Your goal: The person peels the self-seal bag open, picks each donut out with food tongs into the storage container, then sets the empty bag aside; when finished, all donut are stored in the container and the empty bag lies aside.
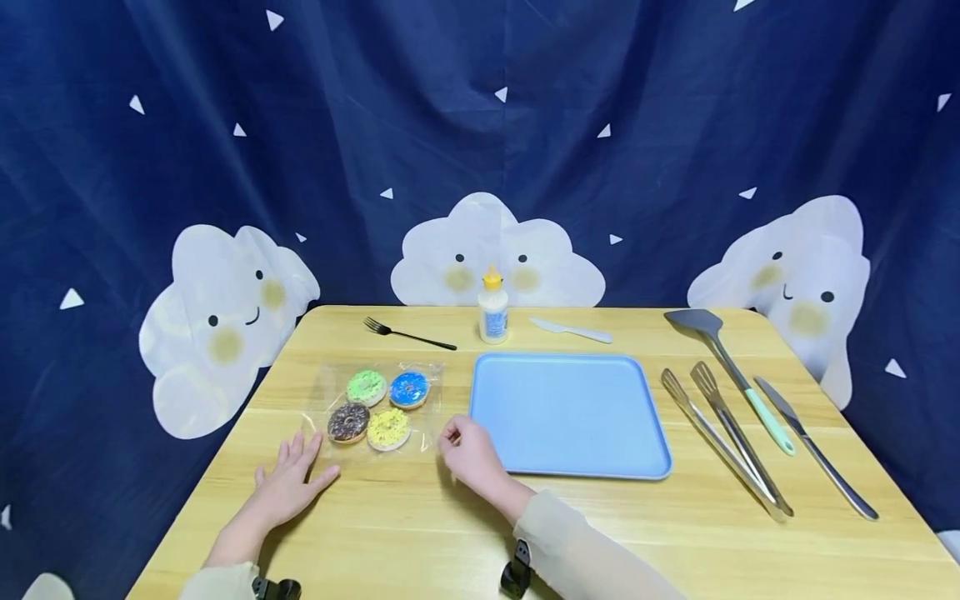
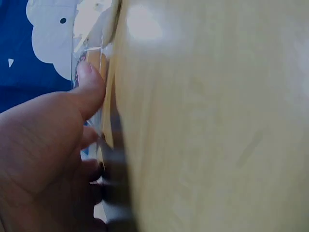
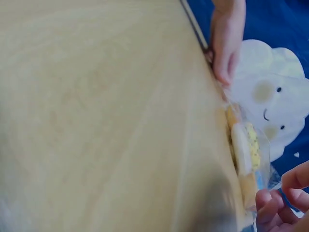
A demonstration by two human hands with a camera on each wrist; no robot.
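Note:
Several doughnuts lie in a clear plastic bag [image 1: 429, 421] on the table's left side: green [image 1: 366, 387], blue [image 1: 408, 389], dark brown [image 1: 348, 422] and yellow [image 1: 387, 429]. My left hand [image 1: 288, 487] rests with spread fingers at the bag's lower left edge; in the left wrist view its thumb [image 2: 89, 87] overlaps the clear film. At the bag's right edge, my right hand [image 1: 471, 454] has its fingers curled and pinches the film. In the right wrist view the fingertips [image 3: 265, 199] are right at the film, beside the yellow doughnut [image 3: 252, 147].
A light blue tray [image 1: 570, 417] lies right of the bag. Behind are a black fork [image 1: 411, 334], a glue bottle [image 1: 493, 312] and a white plastic knife [image 1: 572, 330]. Metal tongs [image 1: 723, 446], a green-handled spatula [image 1: 731, 371] and a metal knife [image 1: 813, 446] lie at the right.

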